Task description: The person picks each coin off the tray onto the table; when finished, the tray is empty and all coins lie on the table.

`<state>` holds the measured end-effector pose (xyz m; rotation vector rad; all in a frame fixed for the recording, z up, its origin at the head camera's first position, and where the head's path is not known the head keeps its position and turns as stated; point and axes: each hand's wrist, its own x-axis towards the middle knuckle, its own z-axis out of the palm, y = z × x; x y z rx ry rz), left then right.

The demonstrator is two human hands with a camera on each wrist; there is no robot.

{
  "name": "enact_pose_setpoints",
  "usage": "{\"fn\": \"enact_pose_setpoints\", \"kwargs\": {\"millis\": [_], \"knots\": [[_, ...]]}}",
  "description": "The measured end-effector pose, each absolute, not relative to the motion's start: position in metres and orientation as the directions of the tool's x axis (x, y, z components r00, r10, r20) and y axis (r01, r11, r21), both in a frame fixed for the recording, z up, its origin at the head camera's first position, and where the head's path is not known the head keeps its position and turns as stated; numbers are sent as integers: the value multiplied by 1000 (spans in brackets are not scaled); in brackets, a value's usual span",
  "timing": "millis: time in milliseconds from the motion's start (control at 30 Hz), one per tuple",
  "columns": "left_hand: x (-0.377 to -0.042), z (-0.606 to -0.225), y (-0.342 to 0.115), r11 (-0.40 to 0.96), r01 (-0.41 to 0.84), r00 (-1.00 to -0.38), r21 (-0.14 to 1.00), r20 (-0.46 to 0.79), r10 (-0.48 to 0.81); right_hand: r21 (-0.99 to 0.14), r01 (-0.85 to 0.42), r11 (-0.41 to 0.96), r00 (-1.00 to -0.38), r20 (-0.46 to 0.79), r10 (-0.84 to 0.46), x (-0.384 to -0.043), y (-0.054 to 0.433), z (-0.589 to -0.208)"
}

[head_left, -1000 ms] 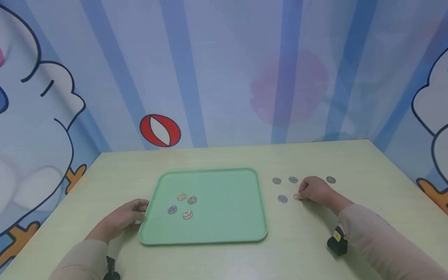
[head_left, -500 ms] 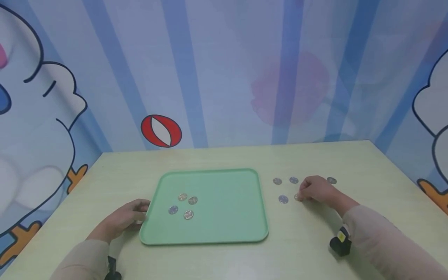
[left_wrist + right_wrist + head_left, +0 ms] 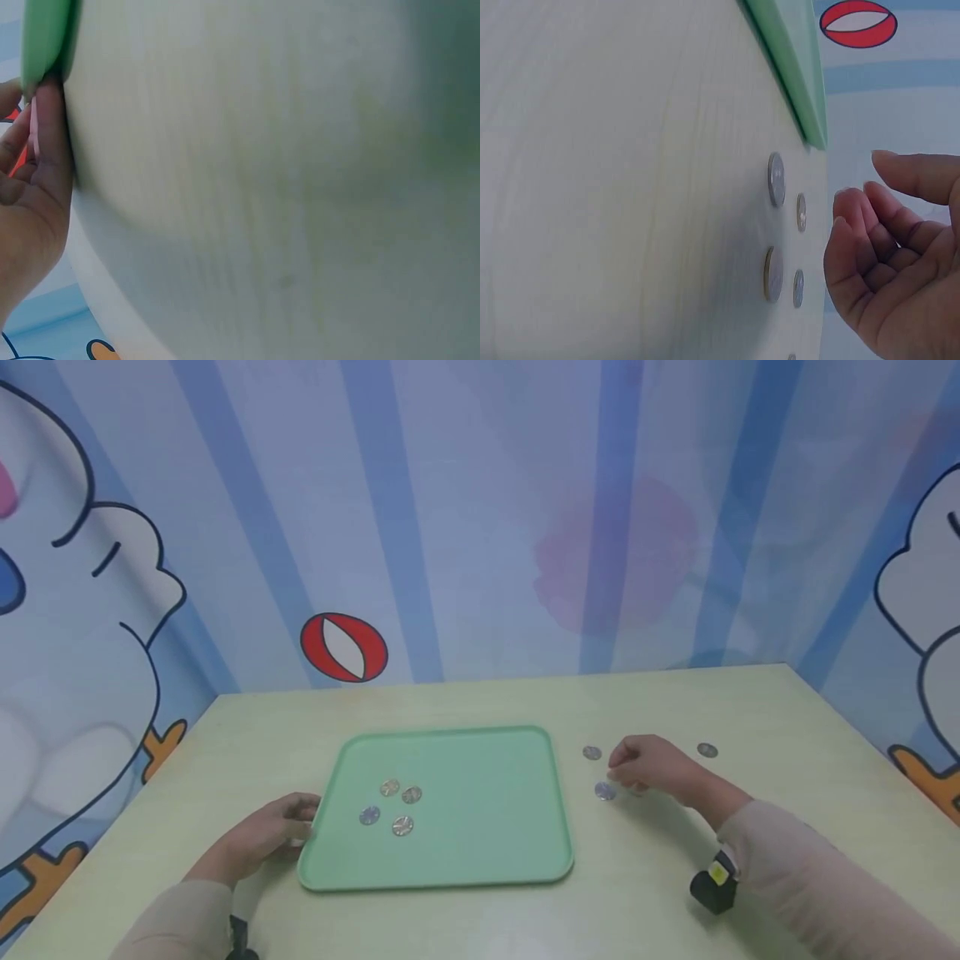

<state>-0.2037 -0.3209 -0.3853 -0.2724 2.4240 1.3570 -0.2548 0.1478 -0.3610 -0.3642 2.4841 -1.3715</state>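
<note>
A light green tray [image 3: 480, 810] lies on the table with several coins on its left half, among them a silvery coin [image 3: 402, 826]. At its left edge, my left hand [image 3: 262, 835] rests with fairly straight fingertips against the rim. To the right of the tray, my right hand [image 3: 660, 768] hovers over the table, thumb apart from loosely bent fingers and nothing between them. Several coins stay on the table in the right wrist view, including a gold-edged coin [image 3: 773, 274] and a silver coin [image 3: 777, 180]. In the head view the hand hides some of them.
A lone coin [image 3: 707, 750] lies right of my right hand, and another coin [image 3: 592, 752] is near the tray's right side. Behind the pale wooden table [image 3: 480, 927] stands a blue striped backdrop [image 3: 480, 510] with cartoon prints.
My right hand has shifted left, off the gold-coloured coin it was touching, and its thumb and fingers have parted. The left hand stays at the tray's edge.
</note>
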Motion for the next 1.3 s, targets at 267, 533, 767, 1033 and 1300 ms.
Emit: {"fn": "enact_pose_setpoints", "kwargs": {"millis": [267,533,767,1033,1300], "knots": [[-204,-386,-320,521,-349,-916,779,-401,-14,-870,-139,473,-902,-86,-423,-253,125,-357],[-205,-385,-320,528,-351,-914,773,-405,-15,-868,-161,470,-891,-77,-447,-252,100,-356],[-204,-384,-321,527,-348,-913,775,-409,-1,-886,-171,432,-875,-65,-480,-252,79,-358],[-204,-384,-322,533,-330,-920,779,-391,2,-907,-147,396,-865,-77,-496,-250,51,-358],[-201,-385,-322,523,-310,-927,794,-375,21,-923,-129,362,-850,-85,-520,-247,24,-359]]}}
